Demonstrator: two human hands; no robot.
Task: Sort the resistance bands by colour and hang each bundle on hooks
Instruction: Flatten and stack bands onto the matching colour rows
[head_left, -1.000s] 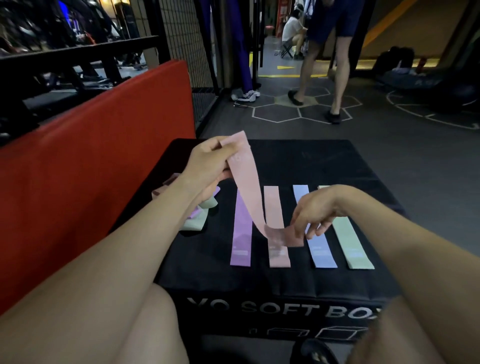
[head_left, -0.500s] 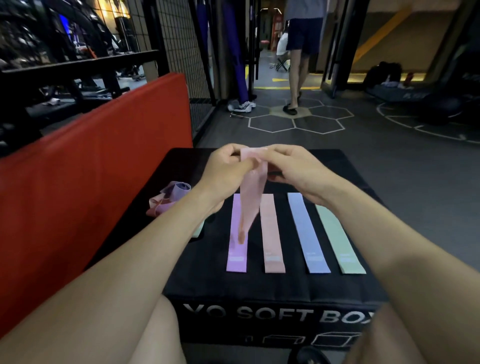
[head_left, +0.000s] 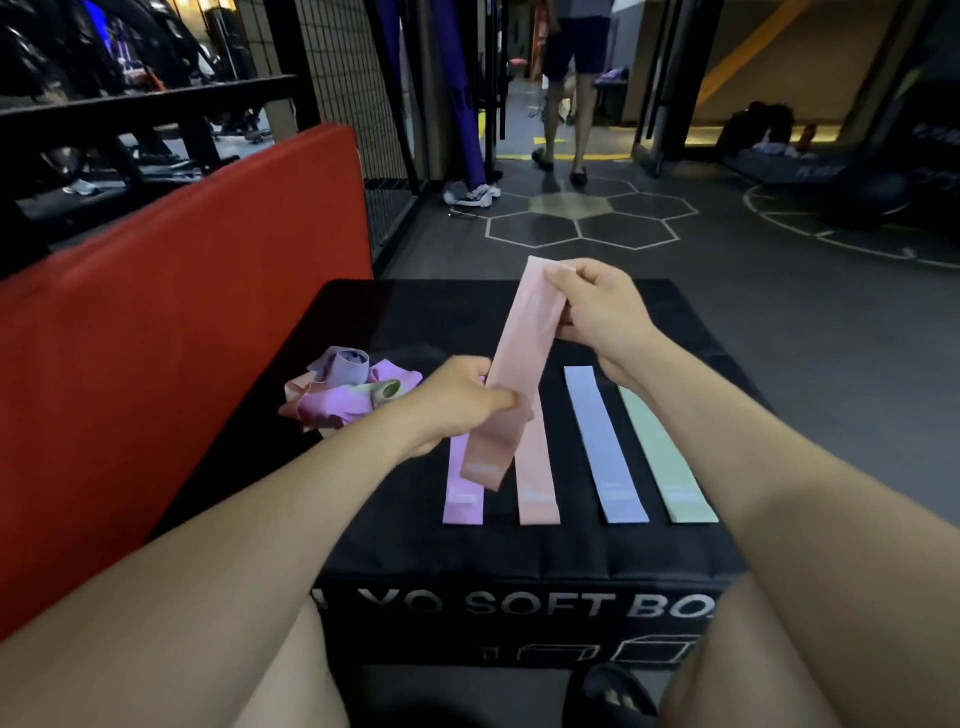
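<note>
Hands are stretching a flat pink fabric resistance band (head_left: 519, 364) taut above the black soft plyo box (head_left: 415, 322). My right hand (head_left: 597, 306) is pinching its far end, and my left hand (head_left: 457, 400) is gripping it near the lower end. Half a second ago both hands were meeting at the top and the band was dangling; now I am pulling it out straight, which I am reading as flattening it before laying it down. Just beneath my grip, a matching pink band (head_left: 537, 467) is lying flat, with a lilac band (head_left: 462, 493) to its left and a pale blue band (head_left: 602, 447) and a mint green band (head_left: 665, 462) to its right. Left of my left hand, a tangled heap of unsorted bands (head_left: 343, 389) is waiting. Sorting is under way; I am seeing no hooks.
</note>
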